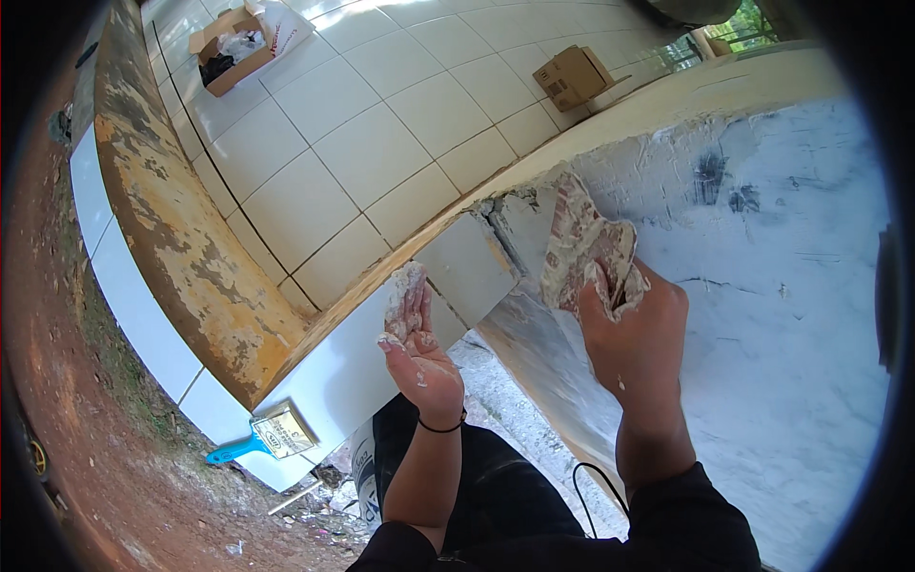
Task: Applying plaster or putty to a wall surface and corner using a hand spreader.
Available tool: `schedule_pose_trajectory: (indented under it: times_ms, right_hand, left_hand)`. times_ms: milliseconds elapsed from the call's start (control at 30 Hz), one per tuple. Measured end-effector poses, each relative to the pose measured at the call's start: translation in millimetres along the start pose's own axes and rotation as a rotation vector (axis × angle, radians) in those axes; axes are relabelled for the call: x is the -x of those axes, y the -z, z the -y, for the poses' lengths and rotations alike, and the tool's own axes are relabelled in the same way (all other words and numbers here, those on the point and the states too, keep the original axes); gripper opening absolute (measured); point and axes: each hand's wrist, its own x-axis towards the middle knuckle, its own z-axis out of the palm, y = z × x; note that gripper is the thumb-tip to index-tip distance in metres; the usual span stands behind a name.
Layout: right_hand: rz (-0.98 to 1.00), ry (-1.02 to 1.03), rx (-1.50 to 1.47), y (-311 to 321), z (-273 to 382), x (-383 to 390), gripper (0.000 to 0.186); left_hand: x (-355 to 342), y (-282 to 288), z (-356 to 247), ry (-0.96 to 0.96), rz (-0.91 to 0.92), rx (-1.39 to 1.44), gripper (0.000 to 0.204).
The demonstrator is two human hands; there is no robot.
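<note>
My right hand (634,329) grips a dirty, plaster-caked cloth (581,243) and presses it against the grey plastered wall (782,315), close to where the plaster meets the white tiles. The cloth's upper end reaches the wall's top edge. My left hand (415,338) is held flat and open, its fingers coated in white paste, resting against a white wall tile (467,272) just left of the cloth. A thin black band circles the left wrist.
A blue-handled brush (262,437) lies on a white tile at the lower left. The white tiled floor (381,143) holds an open cardboard box (233,52) and a smaller closed one (572,76). A worn yellow ledge (181,229) borders bare reddish earth (67,381).
</note>
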Motion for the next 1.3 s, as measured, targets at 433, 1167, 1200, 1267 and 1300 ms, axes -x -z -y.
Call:
schedule_pose_trajectory:
  times_ms: [433, 1167, 1200, 1267, 1300]
  right_hand:
    - [0.028, -0.096, -0.056, -8.3, -5.7, 13.1, 0.019]
    - [-0.38, 0.146, -0.238, -90.5, -48.7, 10.3, 0.022]
    - [-0.454, 0.107, -0.238, -92.5, -54.7, 13.2, 0.023]
    - [-0.52, 0.067, -0.236, -92.1, -63.0, 26.5, 0.023]
    - [-0.518, 0.101, -0.215, -88.7, -65.3, 36.7, 0.023]
  left_hand:
    - [-0.9, 5.4, 2.4, 0.025, 0.003, -0.024, 0.063]
    - [-10.8, 6.7, 7.6, 0.002, 0.06, -0.036, 0.064]
    - [-11.5, 7.2, 7.3, 0.004, 0.064, -0.039, 0.064]
    - [-11.5, 8.3, 6.7, 0.011, 0.034, -0.042, 0.064]
    - [-11.6, 8.7, 6.3, 0.014, 0.04, -0.04, 0.064]
